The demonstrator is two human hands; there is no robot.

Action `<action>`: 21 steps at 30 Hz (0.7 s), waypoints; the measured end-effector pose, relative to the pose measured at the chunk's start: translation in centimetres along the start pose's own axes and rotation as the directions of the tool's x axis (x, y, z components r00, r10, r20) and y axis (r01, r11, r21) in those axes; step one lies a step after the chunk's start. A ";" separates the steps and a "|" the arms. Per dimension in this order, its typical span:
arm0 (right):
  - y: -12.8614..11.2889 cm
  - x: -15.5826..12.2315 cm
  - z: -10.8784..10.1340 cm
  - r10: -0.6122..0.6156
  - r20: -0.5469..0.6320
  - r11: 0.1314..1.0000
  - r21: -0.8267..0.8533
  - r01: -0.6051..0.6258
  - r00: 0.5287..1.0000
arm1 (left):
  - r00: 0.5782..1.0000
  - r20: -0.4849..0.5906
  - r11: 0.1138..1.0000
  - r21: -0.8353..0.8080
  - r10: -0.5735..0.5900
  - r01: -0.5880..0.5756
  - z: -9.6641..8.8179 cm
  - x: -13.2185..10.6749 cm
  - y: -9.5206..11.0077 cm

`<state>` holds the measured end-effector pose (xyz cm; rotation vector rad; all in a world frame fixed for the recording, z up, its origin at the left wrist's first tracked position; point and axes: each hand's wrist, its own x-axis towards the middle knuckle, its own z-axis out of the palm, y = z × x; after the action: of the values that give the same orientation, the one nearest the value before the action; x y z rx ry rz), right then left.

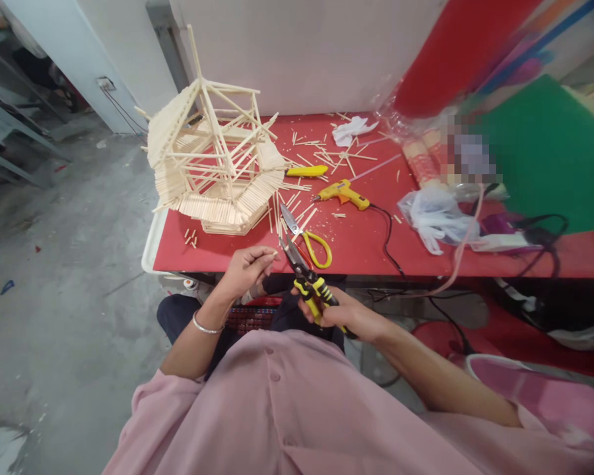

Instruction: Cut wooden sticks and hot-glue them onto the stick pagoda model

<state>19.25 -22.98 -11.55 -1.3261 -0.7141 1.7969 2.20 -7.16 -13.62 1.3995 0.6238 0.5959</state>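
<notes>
My left hand [246, 269] pinches a thin wooden stick [271, 254] just in front of the red table's [366, 247] near edge. My right hand [337, 315] grips the yellow-and-black handles of a pair of cutting pliers [304, 277], whose dark blades point up toward the stick's end. A hexagonal house model built of wooden sticks [212, 158] stands on the table's left part, its roof frame partly covered.
Yellow-handled scissors [307, 237], a yellow glue gun [341, 193] with black cord, a yellow knife [307, 171] and several loose sticks [331, 155] lie on the table. Plastic bags [435, 214], rolled mats and green board [549, 152] crowd the right. Grey floor lies left.
</notes>
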 end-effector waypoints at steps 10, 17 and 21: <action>2.0 0.7 -2.7 -0.097 0.215 0.950 0.312 0.026 0.972 | 0.856 -0.177 0.534 0.835 0.485 -0.130 2.0 5.1 -4.2; 2.4 0.2 -2.2 -0.133 0.484 0.921 0.383 -0.073 0.865 | 0.892 -0.075 0.893 0.106 0.446 -0.438 3.6 3.0 -2.2; 0.5 -1.8 -3.3 -0.071 0.306 0.998 0.021 0.067 0.949 | 0.833 -0.393 0.920 0.127 0.389 -0.369 3.0 2.3 -0.3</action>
<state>22.57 -24.72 -12.00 -1.0101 -0.9047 1.9687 5.91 -7.63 -13.86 1.4630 0.6973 1.2278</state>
